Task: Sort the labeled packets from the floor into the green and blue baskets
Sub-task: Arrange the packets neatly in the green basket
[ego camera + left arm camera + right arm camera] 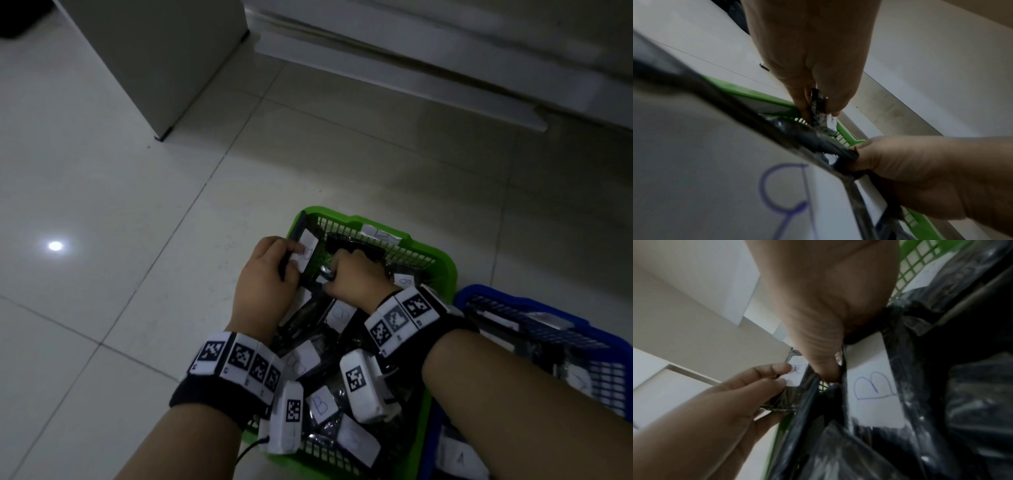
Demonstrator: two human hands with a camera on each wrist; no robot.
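Note:
The green basket (442, 270) holds several black packets with white "B" labels (320, 406). My left hand (291, 257) pinches one black packet (308, 251) by its labelled end and holds it upright at the basket's far left corner; the pinch shows in the left wrist view (818, 104). My right hand (342, 270) is inside the basket, fingers curled round the edge of another black "B" packet (873, 386). The blue basket (513, 301) stands against the green one on the right and holds packets, one labelled "A" (460, 457).
A white cabinet (154, 51) stands on the pale tiled floor (102, 205) at the back left. White low furniture (411, 68) runs along the back. Open floor lies left of the green basket. No loose packets show on the floor.

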